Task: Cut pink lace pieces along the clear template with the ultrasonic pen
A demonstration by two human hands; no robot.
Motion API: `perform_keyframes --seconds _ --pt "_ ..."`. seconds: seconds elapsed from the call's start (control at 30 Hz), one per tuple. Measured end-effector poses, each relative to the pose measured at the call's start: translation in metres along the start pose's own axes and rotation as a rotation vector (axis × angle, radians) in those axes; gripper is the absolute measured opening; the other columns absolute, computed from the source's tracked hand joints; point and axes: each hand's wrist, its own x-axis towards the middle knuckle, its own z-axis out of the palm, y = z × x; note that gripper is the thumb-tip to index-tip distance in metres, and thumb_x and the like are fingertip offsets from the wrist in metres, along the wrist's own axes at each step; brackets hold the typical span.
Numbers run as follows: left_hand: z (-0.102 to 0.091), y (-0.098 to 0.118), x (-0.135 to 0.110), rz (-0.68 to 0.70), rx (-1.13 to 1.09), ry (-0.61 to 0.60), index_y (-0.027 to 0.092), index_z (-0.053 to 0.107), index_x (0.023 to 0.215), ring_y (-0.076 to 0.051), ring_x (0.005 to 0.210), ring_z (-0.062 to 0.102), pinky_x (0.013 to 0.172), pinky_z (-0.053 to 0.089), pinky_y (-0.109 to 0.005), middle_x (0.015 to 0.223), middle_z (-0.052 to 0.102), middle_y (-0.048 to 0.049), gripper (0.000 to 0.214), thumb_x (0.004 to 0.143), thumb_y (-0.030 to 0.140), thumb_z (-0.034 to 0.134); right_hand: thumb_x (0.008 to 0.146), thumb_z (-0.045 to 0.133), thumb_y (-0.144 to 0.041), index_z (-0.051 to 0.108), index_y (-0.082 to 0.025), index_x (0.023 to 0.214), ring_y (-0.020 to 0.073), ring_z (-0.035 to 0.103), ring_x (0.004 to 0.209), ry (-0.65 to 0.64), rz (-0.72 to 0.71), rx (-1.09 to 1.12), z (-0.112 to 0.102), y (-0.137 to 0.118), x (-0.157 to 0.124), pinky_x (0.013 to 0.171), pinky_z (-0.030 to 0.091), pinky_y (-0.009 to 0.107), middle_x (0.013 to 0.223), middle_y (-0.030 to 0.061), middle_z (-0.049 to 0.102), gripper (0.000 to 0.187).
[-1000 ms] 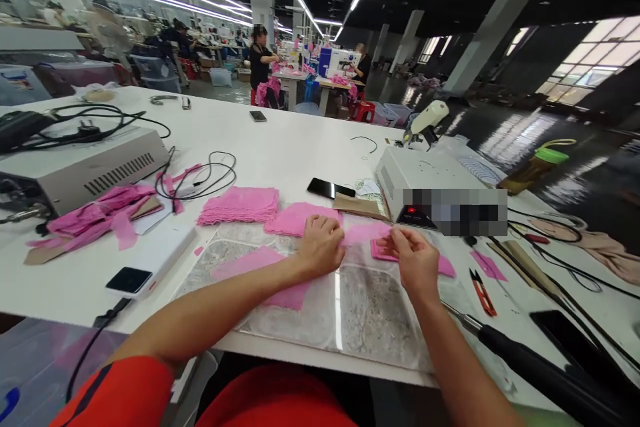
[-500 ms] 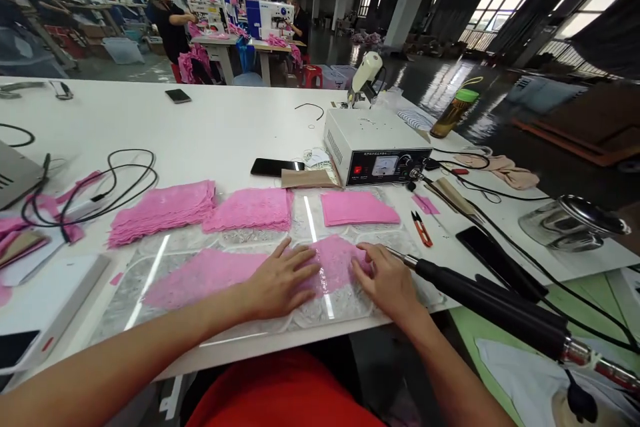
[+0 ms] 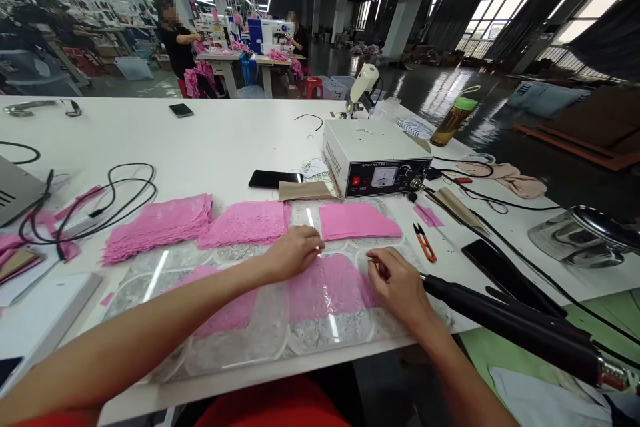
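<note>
My left hand (image 3: 297, 250) hovers around the upper edge of a clear plastic sheet (image 3: 265, 333), thumb and fingers drawn together; whether the sheet's edge is between them I cannot tell. Beneath the plastic lie a right pink lace-edged fabric piece (image 3: 325, 287) and a left one (image 3: 227, 310), partly hidden by my forearm. My right hand (image 3: 397, 280) is curled at the right piece's right edge, with something small and dark showing among its fingers. Behind that hand, a black pen-shaped corded tool (image 3: 500, 317) lies with its tip hidden.
Behind the sheet are a left pink stack (image 3: 160, 227), a middle pink stack (image 3: 247, 223) and a right pink stack (image 3: 357, 221). A control box (image 3: 377, 160), orange snips (image 3: 425, 242), a phone (image 3: 275, 179) and a glass jar (image 3: 583, 237) stand around. Cables (image 3: 113, 193) loop at left.
My left hand has lifted from flat on the fabric, moved up and closed its fingers. My right hand has shifted slightly right and curled. The left and right pink pieces now show a gap between them.
</note>
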Motion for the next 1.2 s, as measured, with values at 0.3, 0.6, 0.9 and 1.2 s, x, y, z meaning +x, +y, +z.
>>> perform_keyframes --seconds 0.3,0.6,0.9,1.2 --pt "0.006 -0.027 0.082 -0.137 -0.019 -0.113 0.014 0.066 0.090 -0.019 0.092 0.062 0.083 0.051 -0.036 0.096 0.065 -0.0042 0.014 0.085 0.027 0.068 0.084 0.049 -0.027 0.062 -0.021 0.082 0.0159 0.060 0.065 -0.084 0.161 -0.009 -0.005 0.023 0.025 0.064 0.044 0.029 0.076 0.0020 0.067 0.015" --pt "0.010 -0.032 0.084 -0.161 -0.059 -0.179 0.014 0.059 0.115 -0.020 0.100 0.062 0.086 0.053 -0.041 0.115 0.061 -0.0080 0.029 0.094 0.034 0.058 0.083 0.050 -0.025 0.064 -0.022 0.076 0.0154 0.058 0.066 -0.103 0.158 0.045 -0.003 0.027 0.047 0.065 0.042 0.029 0.074 0.0010 0.067 0.017" --pt "0.006 -0.039 0.088 -0.162 -0.164 -0.236 0.014 0.058 0.118 -0.022 0.100 0.062 0.084 0.054 -0.040 0.116 0.060 -0.0075 0.033 0.093 0.036 0.058 0.084 0.055 -0.024 0.070 -0.020 0.093 0.0191 0.063 0.082 -0.101 0.021 0.020 0.019 0.020 0.064 0.074 0.050 0.033 0.093 0.0065 0.070 0.019" --pt "-0.002 -0.038 0.091 -0.140 -0.165 -0.192 0.012 0.065 0.076 -0.013 0.074 0.062 0.068 0.049 -0.025 0.080 0.065 -0.0011 0.019 0.091 0.019 0.055 0.084 0.055 -0.022 0.069 -0.020 0.084 0.0221 0.056 0.088 -0.109 -0.069 -0.037 0.041 0.014 0.078 0.078 0.046 0.035 0.091 0.0084 0.066 0.015"
